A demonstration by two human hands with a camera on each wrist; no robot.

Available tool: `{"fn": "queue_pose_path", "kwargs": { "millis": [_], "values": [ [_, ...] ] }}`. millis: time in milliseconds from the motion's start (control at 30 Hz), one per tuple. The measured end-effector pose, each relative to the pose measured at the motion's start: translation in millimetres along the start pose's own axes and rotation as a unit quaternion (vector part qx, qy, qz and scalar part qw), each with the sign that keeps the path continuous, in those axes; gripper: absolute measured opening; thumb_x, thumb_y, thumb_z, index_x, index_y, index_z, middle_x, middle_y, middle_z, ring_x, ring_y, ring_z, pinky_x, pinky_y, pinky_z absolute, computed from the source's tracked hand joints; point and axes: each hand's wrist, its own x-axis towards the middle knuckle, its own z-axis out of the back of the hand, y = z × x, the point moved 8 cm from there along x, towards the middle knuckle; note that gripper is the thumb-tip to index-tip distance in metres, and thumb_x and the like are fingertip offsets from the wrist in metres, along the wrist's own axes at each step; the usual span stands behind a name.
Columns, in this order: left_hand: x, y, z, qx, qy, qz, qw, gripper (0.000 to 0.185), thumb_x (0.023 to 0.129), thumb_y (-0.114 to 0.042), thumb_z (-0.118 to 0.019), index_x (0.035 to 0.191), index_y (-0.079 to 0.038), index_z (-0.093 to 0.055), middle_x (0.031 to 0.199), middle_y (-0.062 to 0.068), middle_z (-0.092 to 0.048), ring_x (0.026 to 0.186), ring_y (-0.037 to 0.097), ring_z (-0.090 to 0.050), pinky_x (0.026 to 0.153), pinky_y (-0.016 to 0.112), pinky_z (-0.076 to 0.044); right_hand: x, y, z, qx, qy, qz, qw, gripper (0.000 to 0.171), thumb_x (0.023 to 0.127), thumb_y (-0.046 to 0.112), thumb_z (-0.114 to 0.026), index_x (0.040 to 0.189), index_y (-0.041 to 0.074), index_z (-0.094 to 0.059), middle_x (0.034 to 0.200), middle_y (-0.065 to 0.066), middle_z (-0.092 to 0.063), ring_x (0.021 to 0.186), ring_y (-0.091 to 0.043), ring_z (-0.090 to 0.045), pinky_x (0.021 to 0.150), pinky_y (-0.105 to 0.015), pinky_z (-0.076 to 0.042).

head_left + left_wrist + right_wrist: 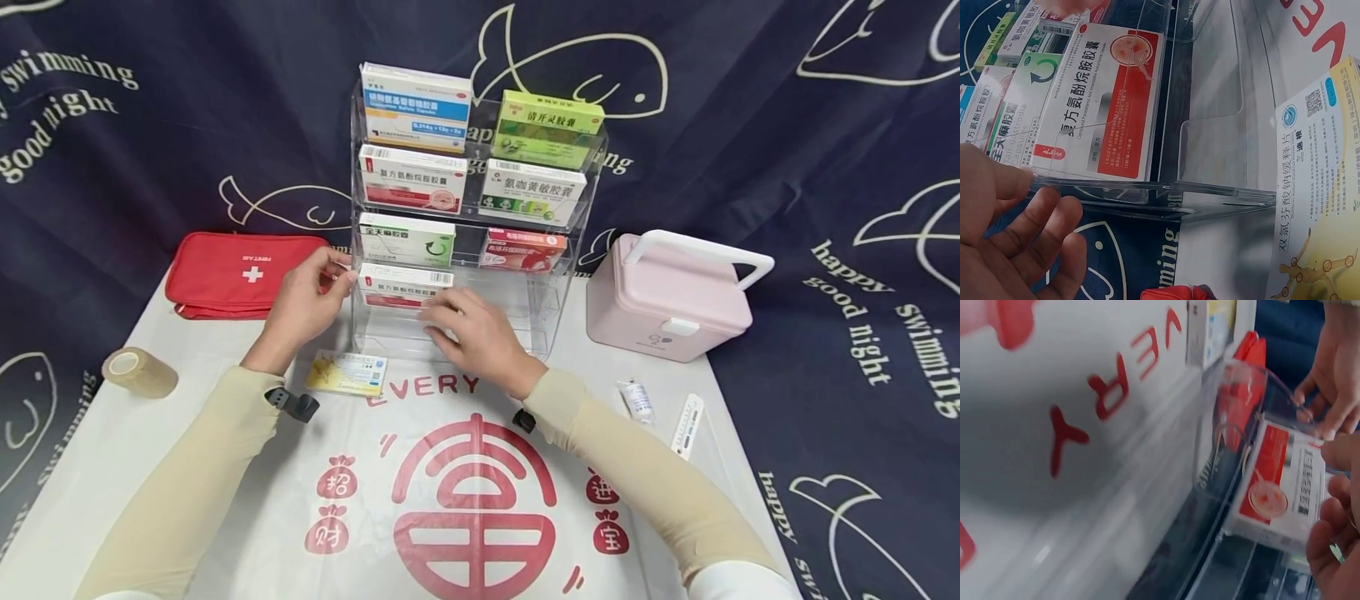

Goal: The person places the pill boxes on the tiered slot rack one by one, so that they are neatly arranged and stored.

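Observation:
A clear plastic display rack (495, 337) holds medicine boxes in tiers. In its lowest tier, on the left, sits a white-and-red medicine box (401, 286), seen close up in the left wrist view. My left hand (306, 293) is at the rack's left side, thumb and fingers pinching its edge beside that box. My right hand (480, 335) hovers in front of the box's right end, fingers loosely bent and holding nothing. On the table below the left hand lies a yellow-and-white medicine box (347, 373).
A red first aid pouch (225, 275) and a tape roll (141, 372) are on the left. To the right stand a pink case (667, 304) with a white handle, a small wrapped packet (637, 402) and a white thermometer (687, 427). A dark printed curtain (262, 108) hangs behind.

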Motion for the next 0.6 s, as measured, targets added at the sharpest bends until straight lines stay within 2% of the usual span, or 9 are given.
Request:
{"fn": "queue_pose_path", "kwargs": {
  "millis": [100, 200, 267, 400, 500, 600],
  "values": [
    [0.0, 1.3, -0.6, 0.003, 0.001, 0.001, 1.0000, 0.025, 0.101, -0.016, -0.065, 0.123, -0.007, -0.061, 0.100, 0.013, -0.067, 0.088, 0.029, -0.058, 0.077, 0.042, -0.042, -8, 8, -16, 0.011, 0.062, 0.002, 0.998, 0.019, 0.096, 0.021, -0.070, 0.115, 0.017, -0.074, 0.114, 0.001, -0.064, 0.108, -0.016, -0.059, 0.082, -0.032, -0.052],
    [0.3, 2.0, -0.7, 0.003, 0.001, -0.001, 1.0000, 0.025, 0.101, -0.017, -0.065, 0.123, -0.008, -0.061, 0.100, 0.013, -0.067, 0.087, 0.028, -0.058, 0.077, 0.041, -0.042, -17, 15, -36, 0.016, 0.134, 0.000, 0.991, 0.020, 0.097, 0.023, -0.069, 0.115, 0.019, -0.075, 0.106, 0.006, -0.063, 0.097, -0.010, -0.060, 0.075, -0.030, -0.051],
    [0.5, 2.0, -1.0, 0.002, 0.001, -0.003, 1.0000, 0.025, 0.101, -0.017, -0.065, 0.123, -0.007, -0.061, 0.100, 0.013, -0.067, 0.087, 0.028, -0.058, 0.077, 0.041, -0.042, -22, 20, -48, 0.016, 0.166, -0.003, 0.986, 0.018, 0.097, 0.023, -0.067, 0.112, 0.020, -0.076, 0.101, 0.007, -0.064, 0.090, -0.008, -0.060, 0.072, -0.031, -0.051],
    [1.0, 2.2, -1.9, 0.000, 0.001, -0.007, 1.0000, 0.024, 0.101, -0.017, -0.065, 0.123, -0.007, -0.061, 0.098, 0.013, -0.068, 0.087, 0.028, -0.059, 0.077, 0.042, -0.042, -24, 25, -65, 0.006, 0.183, -0.037, 0.982, 0.018, 0.097, 0.024, -0.066, 0.111, 0.021, -0.077, 0.095, 0.010, -0.066, 0.081, -0.006, -0.061, 0.065, -0.031, -0.051],
    [0.9, 2.8, -1.5, -0.001, 0.000, -0.008, 1.0000, 0.024, 0.101, -0.017, -0.064, 0.122, -0.007, -0.061, 0.098, 0.013, -0.067, 0.087, 0.029, -0.059, 0.077, 0.042, -0.042, -22, 28, -78, -0.008, 0.193, -0.060, 0.979, 0.023, 0.099, 0.028, -0.064, 0.119, 0.023, -0.075, 0.093, 0.010, -0.066, 0.075, -0.005, -0.059, 0.060, -0.031, -0.049],
    [0.2, 3.4, -0.2, -0.001, -0.001, -0.010, 0.9999, 0.024, 0.101, -0.016, -0.064, 0.123, -0.006, -0.061, 0.099, 0.014, -0.067, 0.088, 0.030, -0.060, 0.078, 0.043, -0.043, -22, 35, -95, -0.025, 0.227, -0.043, 0.973, 0.032, 0.101, 0.031, -0.061, 0.131, 0.026, -0.069, 0.091, 0.008, -0.064, 0.075, -0.008, -0.058, 0.058, -0.032, -0.049]
  ]
}}
